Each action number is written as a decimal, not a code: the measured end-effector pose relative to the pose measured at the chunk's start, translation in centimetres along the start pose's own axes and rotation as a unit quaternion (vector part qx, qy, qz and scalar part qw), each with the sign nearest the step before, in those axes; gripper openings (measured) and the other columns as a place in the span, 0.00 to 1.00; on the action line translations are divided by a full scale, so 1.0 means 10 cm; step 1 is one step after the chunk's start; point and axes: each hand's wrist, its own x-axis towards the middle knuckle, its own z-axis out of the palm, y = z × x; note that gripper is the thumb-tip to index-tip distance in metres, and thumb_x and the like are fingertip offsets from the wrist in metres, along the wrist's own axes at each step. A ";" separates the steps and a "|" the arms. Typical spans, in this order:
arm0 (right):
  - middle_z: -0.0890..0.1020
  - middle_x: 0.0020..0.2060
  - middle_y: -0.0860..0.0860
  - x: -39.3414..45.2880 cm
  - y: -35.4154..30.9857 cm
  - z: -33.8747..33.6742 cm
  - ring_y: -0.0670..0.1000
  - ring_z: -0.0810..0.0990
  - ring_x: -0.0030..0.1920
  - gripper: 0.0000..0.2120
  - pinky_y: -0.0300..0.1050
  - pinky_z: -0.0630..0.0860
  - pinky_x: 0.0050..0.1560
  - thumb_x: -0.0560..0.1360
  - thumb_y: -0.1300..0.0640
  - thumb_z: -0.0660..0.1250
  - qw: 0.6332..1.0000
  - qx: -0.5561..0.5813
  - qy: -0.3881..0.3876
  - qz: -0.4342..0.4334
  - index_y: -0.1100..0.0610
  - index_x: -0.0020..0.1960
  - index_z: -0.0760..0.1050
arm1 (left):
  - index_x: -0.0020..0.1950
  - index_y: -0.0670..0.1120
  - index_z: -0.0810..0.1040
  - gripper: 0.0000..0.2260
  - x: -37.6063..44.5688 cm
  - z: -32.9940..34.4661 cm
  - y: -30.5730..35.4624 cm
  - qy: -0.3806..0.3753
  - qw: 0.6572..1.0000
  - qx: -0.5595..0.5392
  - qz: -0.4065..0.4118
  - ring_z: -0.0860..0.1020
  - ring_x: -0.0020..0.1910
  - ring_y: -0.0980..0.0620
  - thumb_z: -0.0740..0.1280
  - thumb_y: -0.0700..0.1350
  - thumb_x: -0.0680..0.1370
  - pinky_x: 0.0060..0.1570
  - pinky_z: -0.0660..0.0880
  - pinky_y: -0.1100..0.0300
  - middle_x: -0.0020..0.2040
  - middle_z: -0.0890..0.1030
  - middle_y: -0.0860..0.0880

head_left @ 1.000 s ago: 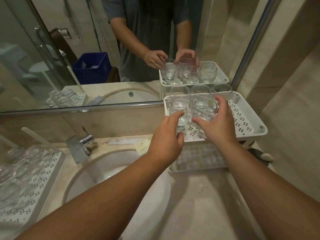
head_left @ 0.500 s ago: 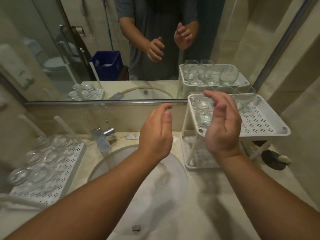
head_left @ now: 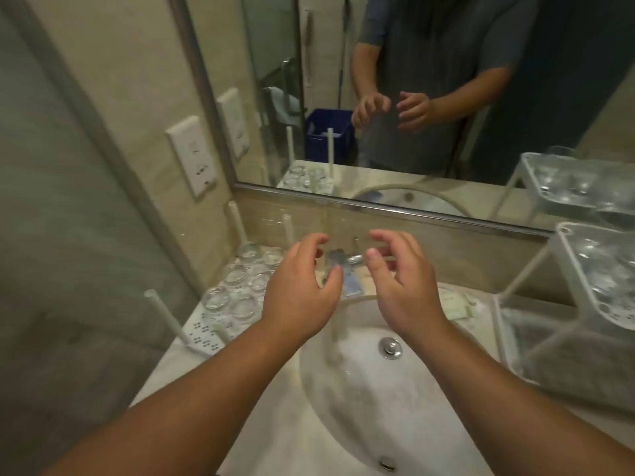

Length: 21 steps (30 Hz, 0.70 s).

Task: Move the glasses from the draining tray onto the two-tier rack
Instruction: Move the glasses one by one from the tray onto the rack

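- Both hands hung empty over the basin (head_left: 360, 389); our left hand (head_left: 302, 297) had its fingers loosely curved and spread, gripping nothing, and our right hand (head_left: 405, 290) matched it, thumb and fingers apart around bare air.
- To the left of the left hand, close by its knuckles, the glasses (head_left: 240, 286) waiting to be moved stood clustered on the draining tray (head_left: 202, 334), rims down as far as we could judge through the blur.
- Well off to the right of the right hand stood the two-tier rack (head_left: 563, 235), with glasses already on its upper shelf; how many we could not tell.
- Between and just beyond our fingertips sat the tap (head_left: 343, 261).
- We judged the step in hand to be the reach for a fresh pair from the tray.
- To do it well, we reckoned each hand should close round one glass low on its wall, not at the base, and lift straight up before swinging right.
- Wet glass is slippery, and the neighbours stood touching, so we thought it wise to take the nearest first and not drag them.
- Carrying across, we needed to clear the tap and the rack's near post.
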 end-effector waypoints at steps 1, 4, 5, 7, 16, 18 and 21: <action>0.74 0.55 0.43 0.01 -0.03 0.18 0.42 0.77 0.51 0.15 0.45 0.77 0.53 0.76 0.45 0.62 1.000 0.004 -0.012 0.000 0.48 0.59 0.76 | 0.66 0.57 0.70 0.19 -0.01 -0.12 -0.13 0.005 1.000 0.008 -0.012 0.75 0.53 0.59 0.65 0.55 0.76 0.50 0.73 0.58 0.56 0.75 0.58; 0.71 0.54 0.43 0.01 -0.12 0.68 0.46 0.78 0.51 0.10 0.47 0.78 0.51 0.76 0.47 0.65 0.998 0.013 -0.053 0.003 0.47 0.56 0.75 | 0.65 0.59 0.69 0.19 -0.04 -0.43 -0.50 0.018 0.999 0.025 -0.039 0.77 0.53 0.57 0.64 0.55 0.74 0.52 0.75 0.56 0.56 0.74 0.59; 0.70 0.55 0.42 0.00 -0.14 0.84 0.46 0.78 0.51 0.09 0.46 0.78 0.51 0.77 0.47 0.66 0.997 0.015 -0.071 0.007 0.46 0.56 0.74 | 0.65 0.59 0.69 0.19 -0.05 -0.52 -0.61 0.020 0.998 0.030 -0.048 0.77 0.52 0.57 0.64 0.55 0.73 0.52 0.76 0.55 0.56 0.74 0.59; 0.68 0.58 0.39 -0.01 -0.15 1.13 0.43 0.77 0.51 0.11 0.42 0.77 0.51 0.76 0.47 0.67 0.994 0.004 -0.107 0.017 0.44 0.58 0.72 | 0.65 0.59 0.69 0.20 -0.06 -0.70 -0.83 0.023 0.997 0.036 -0.069 0.78 0.50 0.57 0.64 0.55 0.73 0.52 0.77 0.54 0.57 0.74 0.59; 0.71 0.66 0.49 -0.02 0.01 2.05 0.49 0.76 0.60 0.26 0.42 0.70 0.60 0.76 0.51 0.69 0.933 -0.191 -0.303 0.021 0.45 0.72 0.67 | 0.67 0.55 0.74 0.17 -0.20 -1.00 -1.69 -0.036 0.975 0.038 -0.214 0.80 0.53 0.53 0.67 0.49 0.77 0.53 0.75 0.57 0.59 0.77 0.56; 0.69 0.69 0.49 -0.03 0.08 2.18 0.50 0.75 0.63 0.27 0.44 0.71 0.61 0.75 0.51 0.70 0.913 -0.226 -0.339 0.014 0.46 0.73 0.66 | 0.67 0.54 0.74 0.17 -0.21 -0.96 -1.80 -0.071 0.966 0.028 -0.246 0.79 0.55 0.54 0.66 0.52 0.78 0.54 0.74 0.57 0.59 0.79 0.55; 0.70 0.68 0.49 -0.04 0.16 2.36 0.51 0.75 0.63 0.30 0.46 0.74 0.59 0.74 0.50 0.70 0.886 -0.274 -0.374 -0.001 0.46 0.73 0.65 | 0.67 0.52 0.75 0.16 -0.19 -0.91 -1.89 -0.095 0.959 -0.001 -0.268 0.78 0.57 0.55 0.64 0.54 0.80 0.56 0.73 0.58 0.60 0.80 0.53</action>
